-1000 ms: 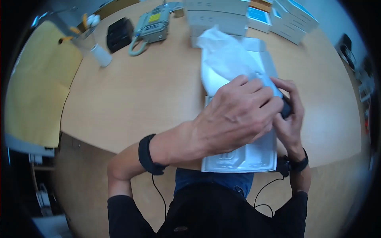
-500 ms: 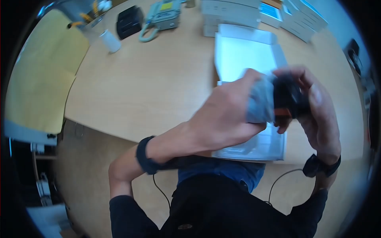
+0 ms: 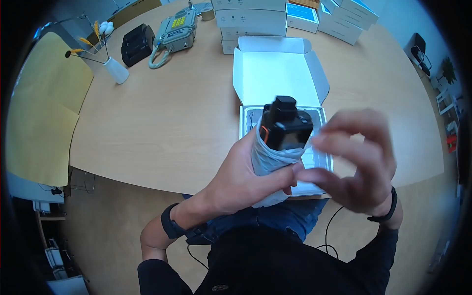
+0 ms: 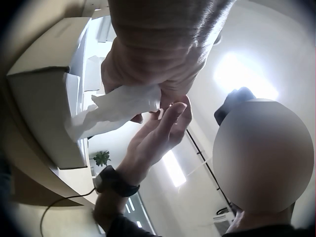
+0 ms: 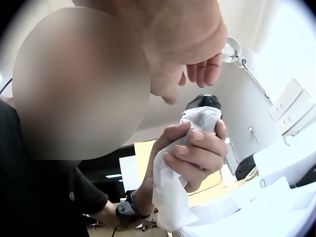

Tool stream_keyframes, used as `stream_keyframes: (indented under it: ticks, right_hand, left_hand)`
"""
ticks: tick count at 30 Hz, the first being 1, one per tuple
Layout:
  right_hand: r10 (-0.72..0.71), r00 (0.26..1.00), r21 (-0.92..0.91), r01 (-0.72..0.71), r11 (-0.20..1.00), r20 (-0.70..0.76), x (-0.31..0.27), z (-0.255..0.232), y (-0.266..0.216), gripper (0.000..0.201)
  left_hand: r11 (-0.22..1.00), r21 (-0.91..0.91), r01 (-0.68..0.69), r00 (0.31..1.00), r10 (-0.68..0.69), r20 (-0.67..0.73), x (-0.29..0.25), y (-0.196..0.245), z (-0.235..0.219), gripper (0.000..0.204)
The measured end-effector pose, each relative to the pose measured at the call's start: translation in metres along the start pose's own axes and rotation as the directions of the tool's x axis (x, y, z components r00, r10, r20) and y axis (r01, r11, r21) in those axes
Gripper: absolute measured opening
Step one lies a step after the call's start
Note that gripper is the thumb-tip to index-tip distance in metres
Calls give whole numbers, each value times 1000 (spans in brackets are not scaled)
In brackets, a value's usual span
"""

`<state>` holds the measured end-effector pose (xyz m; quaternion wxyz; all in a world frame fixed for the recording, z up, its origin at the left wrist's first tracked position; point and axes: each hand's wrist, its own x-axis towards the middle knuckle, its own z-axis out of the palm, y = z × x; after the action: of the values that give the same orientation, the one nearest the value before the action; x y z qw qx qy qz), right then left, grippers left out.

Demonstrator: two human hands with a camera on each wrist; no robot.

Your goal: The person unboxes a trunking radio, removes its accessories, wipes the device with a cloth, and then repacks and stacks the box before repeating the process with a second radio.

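In the head view a black device point(image 3: 286, 124) with an orange accent stands out of a crumpled whitish wrap point(image 3: 270, 160). My left hand point(image 3: 246, 172) grips it through the wrap, fingers curled round its lower part. The right wrist view shows the wrap point(image 5: 170, 187) hanging below the left hand point(image 5: 197, 153). My right hand point(image 3: 359, 160) is just to the right of the device, blurred, with bent, spread fingers holding nothing visible; its thumb reaches close to the left thumb. Behind them lies an open white box point(image 3: 278, 73) with a moulded tray, partly hidden by the hands.
Stacked white boxes point(image 3: 250, 22) stand behind the open box, with more point(image 3: 344, 22) at the back right. At the back left are a telephone point(image 3: 177, 29), a black object point(image 3: 137, 44) and a white vase point(image 3: 116, 70) on the table point(image 3: 162, 123).
The device's black end has come out of the wrap and now faces up in the left hand. The right hand has let go of it and moved off to the right.
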<state>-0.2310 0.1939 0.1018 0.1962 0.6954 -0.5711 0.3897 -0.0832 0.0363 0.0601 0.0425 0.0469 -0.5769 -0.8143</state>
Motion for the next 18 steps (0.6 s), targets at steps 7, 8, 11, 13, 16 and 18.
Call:
stream_keyframes:
  ticks: [7, 8, 11, 13, 16, 18]
  right_hand:
    - [48, 992, -55, -42, 998, 113, 5, 12, -16, 32]
    - [37, 994, -94, -28, 995, 99, 5, 14, -17, 31]
    - [30, 997, -158, -18, 987, 71, 8, 8, -18, 29]
    - [36, 997, -181, -24, 983, 64, 12, 1, -19, 28]
    - [-1, 997, -155, -11, 988, -81, 16, -3, -20, 22]
    - [27, 999, -140, -31, 990, -33, 20, -11, -21, 20]
  left_hand:
    - [1000, 5, 16, 1000, -17, 21, 2, -7, 5, 49]
    - [1000, 3, 20, 999, -20, 28, 1, -9, 4, 49]
    - [992, -98, 85, 989, -72, 126, 2, -11, 3, 46]
    - [980, -111, 168, 969, -143, 199, 3, -3, 6, 45]
    - [932, -229, 281, 919, -192, 344, 4, 5, 7, 47]
    - [944, -212, 255, 902, -153, 403, 12, 0, 12, 48]
